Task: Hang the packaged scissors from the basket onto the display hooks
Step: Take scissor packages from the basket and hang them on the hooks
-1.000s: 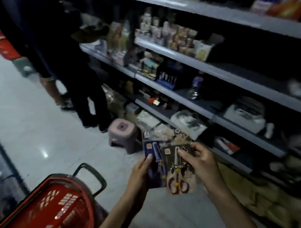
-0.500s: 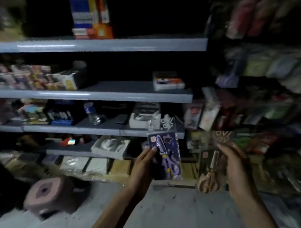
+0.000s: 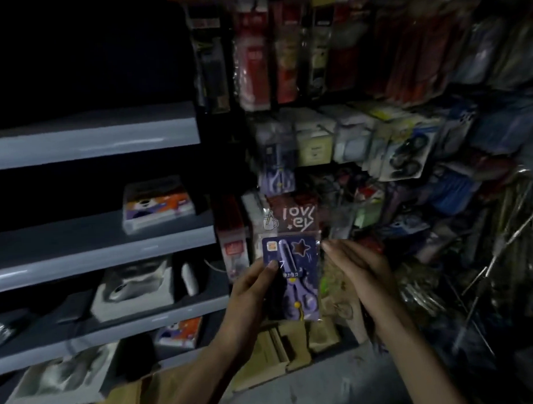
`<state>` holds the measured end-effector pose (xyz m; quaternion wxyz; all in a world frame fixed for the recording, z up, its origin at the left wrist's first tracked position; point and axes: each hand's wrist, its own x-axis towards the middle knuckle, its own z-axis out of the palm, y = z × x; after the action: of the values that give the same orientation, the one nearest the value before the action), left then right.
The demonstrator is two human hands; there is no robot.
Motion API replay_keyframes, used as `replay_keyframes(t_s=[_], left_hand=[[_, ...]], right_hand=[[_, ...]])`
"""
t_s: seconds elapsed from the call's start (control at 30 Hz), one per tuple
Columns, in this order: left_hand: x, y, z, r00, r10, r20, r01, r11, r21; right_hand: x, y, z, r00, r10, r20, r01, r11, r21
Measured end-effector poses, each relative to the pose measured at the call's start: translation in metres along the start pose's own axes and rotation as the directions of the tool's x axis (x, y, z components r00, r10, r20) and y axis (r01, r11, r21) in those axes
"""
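Swung right toward the hanging packs (image 3: 317,142); raised the purple scissors pack (image 3: 294,261) in the left hand (image 3: 250,296) and brought the right hand (image 3: 361,274) in just beside it.

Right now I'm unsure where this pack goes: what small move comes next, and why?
Probably lift the purple scissors pack toward the matching pack hanging just above it. The left hand pinches it by its left edge, leaving the clear top free, and the right hand is beside its right edge. The hook itself is too dim to see.
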<state>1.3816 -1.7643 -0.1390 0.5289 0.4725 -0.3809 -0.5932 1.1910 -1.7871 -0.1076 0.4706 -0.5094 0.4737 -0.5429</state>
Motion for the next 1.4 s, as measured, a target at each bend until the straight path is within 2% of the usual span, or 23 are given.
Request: replay_keyframes(t_s=[0.17,0.33,0.5,0.6,0.73,1.03,1.27,1.4], left_hand=[[0.066,0.011,0.016,0.998,0.035,0.048,-0.038,0.998,0.057],[0.112,0.028,0.024,0.989,0.126,0.076,-0.137,0.978,0.159],[0.149,0.049,0.032,0.959,0.282,-0.037,-0.277,0.955,0.107],[0.166,0.06,0.038,0.913,0.38,-0.15,-0.359,0.922,0.148],[0.185,0.078,0.051,0.866,0.441,-0.235,-0.404,0.895,0.19],[0.185,0.098,0.065,0.818,0.521,-0.242,-0.481,0.852,0.209],[0.183,0.121,0.068,0.744,0.61,-0.272,-0.529,0.787,0.318],[0.181,0.124,0.068,0.734,0.637,-0.237,-0.537,0.757,0.371]], right_hand=[[0.076,-0.007,0.004,1.0,0.014,0.0,-0.014,1.0,-0.008],[0.13,-0.002,0.006,1.0,0.014,0.003,-0.014,1.0,0.025],[0.168,0.003,0.001,0.999,0.006,0.05,-0.009,0.998,0.068],[0.186,0.006,-0.005,0.997,-0.004,0.074,-0.003,0.995,0.095],[0.201,0.012,-0.011,0.996,-0.029,0.088,0.022,0.997,0.079],[0.226,0.019,-0.012,0.978,-0.113,0.175,0.111,0.994,0.024],[0.241,0.008,0.0,0.98,-0.114,0.163,0.103,0.992,0.079],[0.245,0.007,0.007,0.98,-0.125,0.154,0.112,0.989,0.093]])
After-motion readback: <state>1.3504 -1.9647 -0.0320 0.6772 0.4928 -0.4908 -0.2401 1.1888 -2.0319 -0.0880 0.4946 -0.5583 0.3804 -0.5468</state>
